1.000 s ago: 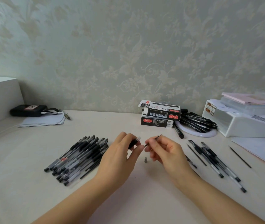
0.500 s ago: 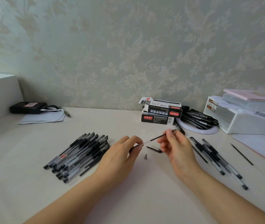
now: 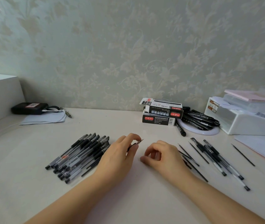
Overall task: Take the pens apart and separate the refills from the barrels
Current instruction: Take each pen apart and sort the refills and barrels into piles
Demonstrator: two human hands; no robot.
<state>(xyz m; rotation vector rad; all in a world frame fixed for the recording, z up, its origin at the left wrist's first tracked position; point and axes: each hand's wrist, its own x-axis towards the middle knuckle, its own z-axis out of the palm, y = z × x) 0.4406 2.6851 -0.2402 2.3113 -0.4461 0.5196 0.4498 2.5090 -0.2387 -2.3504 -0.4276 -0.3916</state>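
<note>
From the head view, my left hand (image 3: 120, 156) holds a pen barrel (image 3: 135, 143) pinched between thumb and fingertips, its open end poking out past my thumb toward the right. My right hand (image 3: 162, 156) rests low on the surface (image 3: 31, 183), fingers curled in toward the thumb; whether that grip has something small between the fingertips I cannot tell, since the fingers hide the spot.

Left of my left hand lies a pile of whole pens (image 3: 78, 156), capped, packed side by side and slanting from lower left to upper right. Right of my right hand are the loose parts: several thin black refills (image 3: 198, 152) lying apart on the surface, one more refill (image 3: 243, 155) further right by itself, and a few emptied barrels (image 3: 222, 162) crossing one another.

At the back, against the wall, two pen boxes (image 3: 160, 114) are stacked, with a heap of black markers (image 3: 199, 119) on a white round plate (image 3: 212, 131) just beside them. A white storage bin (image 3: 241, 123) stands at the far right with sheets of paper (image 3: 261, 146) in front of it. At the far left sits a black case (image 3: 27, 108) on a folded paper.
</note>
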